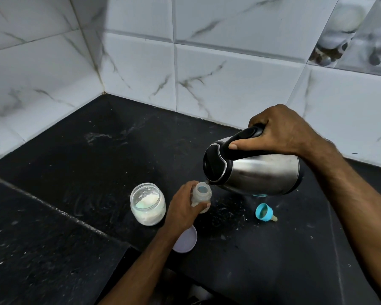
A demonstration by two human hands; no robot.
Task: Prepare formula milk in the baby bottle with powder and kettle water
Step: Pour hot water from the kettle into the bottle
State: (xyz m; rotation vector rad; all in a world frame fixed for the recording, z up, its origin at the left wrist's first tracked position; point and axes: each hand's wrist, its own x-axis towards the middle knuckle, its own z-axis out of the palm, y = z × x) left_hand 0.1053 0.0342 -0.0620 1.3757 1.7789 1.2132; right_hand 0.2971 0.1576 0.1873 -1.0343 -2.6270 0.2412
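— What sits furthest left on your worktop [79, 155]?

— A glass jar [148, 203], open at the top and standing upright on the black stone. It holds white powder, which clings to the inside of the glass. In front of it, nearer to you, a pale round lid [186, 239] lies flat, partly covered by your left wrist.

— And your left hand [183, 206]?

— Your grip there is clamped round the baby bottle [202, 195]: fingers curled behind it, thumb across the front near its base. The bottle stands upright just to the right of the jar, its mouth uncovered. I cannot tell how much is inside it.

— Where is the kettle [253, 167]?

— Up and to the right of the bottle, held off the worktop. It is a steel kettle with a black lid and handle, tipped over toward the left so that its spout hangs right at the bottle's open mouth. Whether water is running I cannot say.

— Your right hand [279, 132]?

— Your grip is closed round the kettle's black handle, fingers wrapped over the top and the thumb lying along the side facing you.

— Anything else on the right?

— A blue bottle cap with its teat [264, 212] lies on its side on the worktop, below the kettle and well apart from the bottle. White marbled tiles [229, 89] back the worktop.
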